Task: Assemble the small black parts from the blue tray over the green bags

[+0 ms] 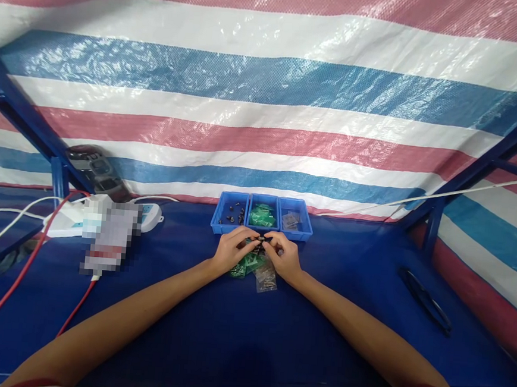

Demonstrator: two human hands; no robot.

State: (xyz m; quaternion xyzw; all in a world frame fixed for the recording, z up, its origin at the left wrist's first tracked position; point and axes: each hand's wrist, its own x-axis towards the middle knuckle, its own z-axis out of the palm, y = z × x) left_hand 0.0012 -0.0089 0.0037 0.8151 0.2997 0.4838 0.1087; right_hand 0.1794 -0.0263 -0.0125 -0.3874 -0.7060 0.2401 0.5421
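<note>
My left hand (235, 250) and my right hand (284, 256) meet at the middle of the table, thumbs and forefingers pinched together. Between the fingertips is a small dark part with a light spot (261, 239), too small to name. Under and between the hands lie green plastic packets (244, 266) and, nearer to me, a clear plastic bag (267, 277) with slim metal pieces inside. More small dark pieces show just below the fingertips, partly hidden. Just beyond stand three joined blue bins: the left bin (224, 200) holds loose dark parts, the middle one green packets (263, 215), the right one clear bags (291, 221).
At the left are a white power strip (63, 224), a blurred-out object with a red cable (80, 306), and a dark object (97, 169) behind. Dark-framed glasses (426, 302) lie at the right. A striped sheet (262, 140) and blue frame bars (476, 160) bound the blue table (185, 331).
</note>
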